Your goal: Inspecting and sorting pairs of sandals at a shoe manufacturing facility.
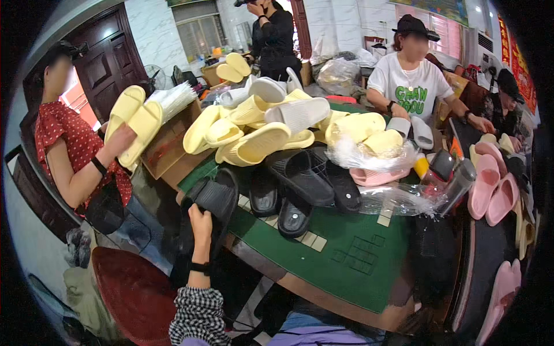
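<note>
While my left hand (pixel 201 222) gripped a black ribbed slide (pixel 217 193) by the left edge of the green-topped table (pixel 280 249) (right hand out of view), it mostly lay beyond my fingers, long axis pointing away. Four other black slides (pixel 309 183) sat past it, and a co-worker (pixel 74 167) had two yellow slides (pixel 147 128).

We see a table with a green top (pixel 283 254) across the middle of the frame, cream rectangles (pixel 311 241) dotted along it. At centre, black slippers (pixel 311 185) lie partly over one another on the green. Above them we find yellow slippers (pixel 266 137) and grey slippers (pixel 297 113) heaped together; right of centre, a pink slipper (pixel 378 177) and crumpled clear plastic (pixel 398 200), with a grey bottle (pixel 460 183) farther right.
</note>
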A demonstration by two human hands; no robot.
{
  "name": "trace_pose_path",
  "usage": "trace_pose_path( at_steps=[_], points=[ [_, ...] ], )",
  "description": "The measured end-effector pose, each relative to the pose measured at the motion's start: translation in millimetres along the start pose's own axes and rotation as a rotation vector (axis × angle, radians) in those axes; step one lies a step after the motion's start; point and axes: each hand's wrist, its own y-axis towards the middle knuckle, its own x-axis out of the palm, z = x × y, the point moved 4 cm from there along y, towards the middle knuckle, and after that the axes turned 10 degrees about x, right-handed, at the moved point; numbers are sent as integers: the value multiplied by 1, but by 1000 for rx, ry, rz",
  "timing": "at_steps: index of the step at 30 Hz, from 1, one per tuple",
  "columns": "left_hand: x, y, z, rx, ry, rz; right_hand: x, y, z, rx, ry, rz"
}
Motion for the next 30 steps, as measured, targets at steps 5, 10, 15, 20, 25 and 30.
trace_pose_path(
  at_steps=[5,10,15,20,25,30],
  points=[
    [8,40,-4,17,73,79,18,-3,-34,64,69,-67],
    [20,59,-11,2,223,-101,24,-7,-60,134,128,-91],
    [45,50,-6,123,168,-113,31,-21,-86,219,174,-125],
    [50,71,-21,206,152,-151,41,-32,-113,288,232,-185],
    [25,40,9,238,268,139,49,-43,-136,362,250,-245],
    [2,1,70,362,-107,105,59,-58,-159,435,301,-317]
  ],
)
